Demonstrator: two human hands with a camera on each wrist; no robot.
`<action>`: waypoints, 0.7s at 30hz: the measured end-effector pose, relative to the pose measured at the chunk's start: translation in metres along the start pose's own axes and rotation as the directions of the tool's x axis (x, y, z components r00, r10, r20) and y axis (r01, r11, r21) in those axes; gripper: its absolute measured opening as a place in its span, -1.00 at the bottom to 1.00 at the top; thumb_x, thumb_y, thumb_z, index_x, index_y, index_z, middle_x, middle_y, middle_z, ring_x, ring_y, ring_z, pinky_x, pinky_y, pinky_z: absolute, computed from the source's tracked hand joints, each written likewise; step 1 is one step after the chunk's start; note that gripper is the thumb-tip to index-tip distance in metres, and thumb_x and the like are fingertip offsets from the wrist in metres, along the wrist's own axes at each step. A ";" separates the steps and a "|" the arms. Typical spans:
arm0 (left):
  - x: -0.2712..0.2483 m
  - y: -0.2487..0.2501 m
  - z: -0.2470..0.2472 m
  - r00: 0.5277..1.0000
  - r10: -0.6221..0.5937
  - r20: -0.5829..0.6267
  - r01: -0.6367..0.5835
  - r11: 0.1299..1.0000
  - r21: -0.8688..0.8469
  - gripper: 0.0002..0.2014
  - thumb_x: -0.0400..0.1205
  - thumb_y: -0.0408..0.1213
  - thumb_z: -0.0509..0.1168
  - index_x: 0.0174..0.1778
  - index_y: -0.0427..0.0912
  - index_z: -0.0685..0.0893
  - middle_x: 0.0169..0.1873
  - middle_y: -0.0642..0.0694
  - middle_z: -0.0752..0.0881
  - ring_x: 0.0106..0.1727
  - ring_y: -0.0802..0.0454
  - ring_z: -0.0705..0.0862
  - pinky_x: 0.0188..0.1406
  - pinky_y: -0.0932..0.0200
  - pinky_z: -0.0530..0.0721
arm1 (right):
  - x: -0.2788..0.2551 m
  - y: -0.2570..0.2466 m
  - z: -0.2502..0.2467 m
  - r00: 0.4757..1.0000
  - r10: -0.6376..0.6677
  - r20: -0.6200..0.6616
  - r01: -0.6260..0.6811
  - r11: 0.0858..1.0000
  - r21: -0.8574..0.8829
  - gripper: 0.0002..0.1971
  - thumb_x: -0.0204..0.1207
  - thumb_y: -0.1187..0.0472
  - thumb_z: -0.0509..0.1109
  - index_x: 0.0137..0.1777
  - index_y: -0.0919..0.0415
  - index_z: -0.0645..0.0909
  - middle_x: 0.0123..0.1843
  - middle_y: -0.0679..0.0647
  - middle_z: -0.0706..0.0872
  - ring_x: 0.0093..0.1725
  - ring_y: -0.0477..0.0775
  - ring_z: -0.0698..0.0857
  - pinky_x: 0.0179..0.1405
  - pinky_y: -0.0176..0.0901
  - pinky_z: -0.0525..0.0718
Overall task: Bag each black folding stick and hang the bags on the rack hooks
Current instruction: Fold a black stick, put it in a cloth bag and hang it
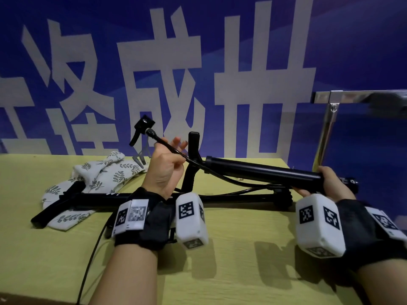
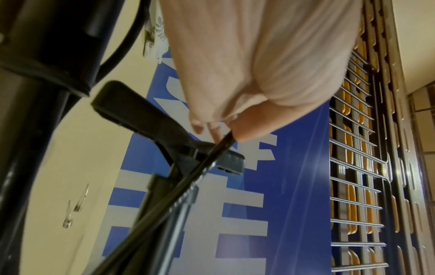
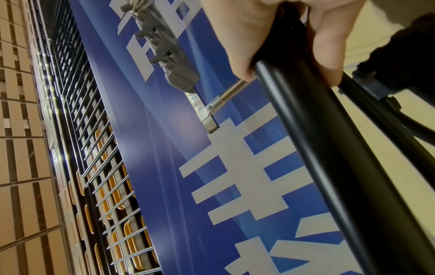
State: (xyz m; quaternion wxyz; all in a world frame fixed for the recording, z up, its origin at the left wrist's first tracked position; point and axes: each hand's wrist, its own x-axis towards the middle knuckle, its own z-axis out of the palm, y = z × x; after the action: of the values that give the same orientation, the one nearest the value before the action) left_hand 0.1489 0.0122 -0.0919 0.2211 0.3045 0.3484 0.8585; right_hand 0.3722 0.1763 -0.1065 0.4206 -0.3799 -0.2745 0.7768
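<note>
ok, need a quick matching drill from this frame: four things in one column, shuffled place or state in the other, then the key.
Things:
1. left hand
2. right hand
3. leaf-print bag
4. metal rack frame

Places or states:
A. lies crumpled on the table, far left
B. grips the end of the thick black tube
C. stands at the right, against the blue banner
D. pinches the thin black cable, raised off the table

Pairs: 1-D, 2-B, 3-A, 4-C
</note>
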 end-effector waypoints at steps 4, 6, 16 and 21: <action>-0.002 0.001 -0.004 0.996 -0.056 0.068 0.052 0.996 0.066 -0.59 0.60 -0.76 -0.05 -0.14 -0.07 0.28 0.04 -0.15 0.52 0.15 -0.15 0.60 0.22 -0.26 0.55 | 0.002 -0.001 -0.002 1.000 0.002 -0.009 -0.002 1.000 -0.011 -0.62 0.63 0.02 0.23 0.26 0.29 0.32 0.21 0.34 0.60 0.39 0.20 0.57 0.47 -0.16 0.45; -0.002 -0.003 -0.004 0.993 -0.073 0.090 0.056 0.982 0.182 -0.65 0.66 -0.67 0.02 -0.12 -0.05 0.22 0.21 -0.22 0.55 0.19 -0.20 0.64 0.17 -0.32 0.59 | 0.001 -0.001 -0.002 1.000 0.013 -0.011 -0.013 1.000 -0.025 -0.59 0.62 0.01 0.24 0.30 0.29 0.34 -0.05 0.34 0.60 0.42 0.16 0.56 0.39 -0.22 0.51; 0.001 -0.008 -0.006 0.997 -0.079 -0.003 0.076 0.949 0.305 -0.67 0.69 -0.61 0.04 -0.13 -0.06 0.16 0.14 -0.28 0.63 -0.11 -0.11 0.72 -0.32 -0.06 0.74 | -0.005 0.000 0.003 0.989 -0.149 0.017 0.150 0.989 -0.011 -0.66 0.56 -0.07 0.32 0.17 0.14 0.48 -0.03 0.07 0.63 -0.32 -0.04 0.71 -0.64 -0.26 0.62; 0.006 -0.013 -0.003 0.954 -0.222 -0.199 0.260 0.947 0.188 -0.63 0.71 -0.51 0.09 0.45 -0.45 0.28 -0.13 -0.34 0.65 -0.17 -0.11 0.67 -0.33 -0.04 0.77 | -0.005 0.008 0.008 0.921 -0.375 0.109 0.390 0.897 -0.208 -0.67 0.47 -0.22 0.33 0.04 0.00 0.56 -0.07 -0.06 0.64 -0.37 -0.08 0.47 -0.43 -0.24 0.38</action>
State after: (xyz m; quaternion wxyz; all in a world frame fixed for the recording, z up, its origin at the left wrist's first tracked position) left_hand 0.1445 0.0231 -0.1013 0.2593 0.2045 0.4908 0.8063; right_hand 0.3639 0.1677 -0.1063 0.5097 -0.3378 -0.4440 0.6549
